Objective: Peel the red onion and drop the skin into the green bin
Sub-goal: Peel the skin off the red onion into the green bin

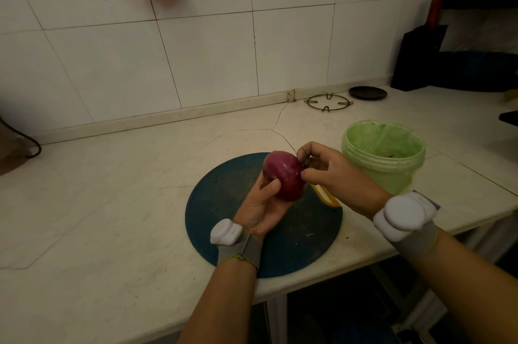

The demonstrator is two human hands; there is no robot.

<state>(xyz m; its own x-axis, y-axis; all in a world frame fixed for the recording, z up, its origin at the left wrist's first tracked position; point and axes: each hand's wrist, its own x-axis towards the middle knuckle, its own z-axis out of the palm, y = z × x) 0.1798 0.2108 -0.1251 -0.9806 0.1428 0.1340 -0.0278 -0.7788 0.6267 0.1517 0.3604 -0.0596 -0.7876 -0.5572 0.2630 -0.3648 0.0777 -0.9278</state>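
**A:** The red onion (284,175) is sitting in the left hand (263,209), fingers curling round it, above the dark board (224,217).

**B:** And the right hand (328,169) is pinching at the skin. It's looking like mid-peel.

**A:** Next I'd say it's needing a strip torn free and carried to the green bin (372,172), near on the right.

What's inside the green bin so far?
The green bin has a green liner, with a few small red scraps on its inner wall. The near rim hides the bottom, so I cannot tell how much skin lies there.
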